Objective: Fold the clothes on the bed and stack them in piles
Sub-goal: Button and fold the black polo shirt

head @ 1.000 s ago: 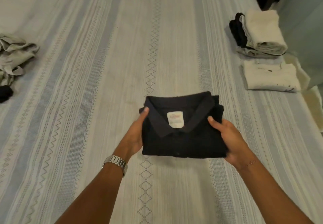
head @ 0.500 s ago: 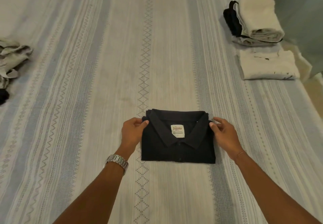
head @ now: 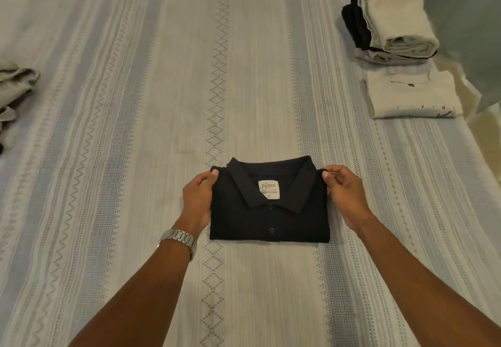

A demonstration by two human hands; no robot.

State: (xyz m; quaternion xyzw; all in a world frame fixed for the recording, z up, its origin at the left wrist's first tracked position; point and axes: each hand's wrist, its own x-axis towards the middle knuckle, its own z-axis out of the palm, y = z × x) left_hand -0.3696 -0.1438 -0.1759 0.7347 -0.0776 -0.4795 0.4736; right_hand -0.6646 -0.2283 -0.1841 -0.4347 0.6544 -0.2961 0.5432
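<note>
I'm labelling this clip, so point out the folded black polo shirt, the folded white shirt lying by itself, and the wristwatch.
black polo shirt (head: pixel 271 222): head view, front panel below the collar.
white shirt (head: pixel 412 97): head view, middle of its top face.
wristwatch (head: pixel 179 238): head view, metal band on the left wrist.

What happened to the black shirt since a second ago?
The folded black shirt was held up off the bed; now it lies flat on it. The left hand and right hand moved from its sides to pinch its top corners. The folded piles and the crumpled clothes stayed put.
</note>
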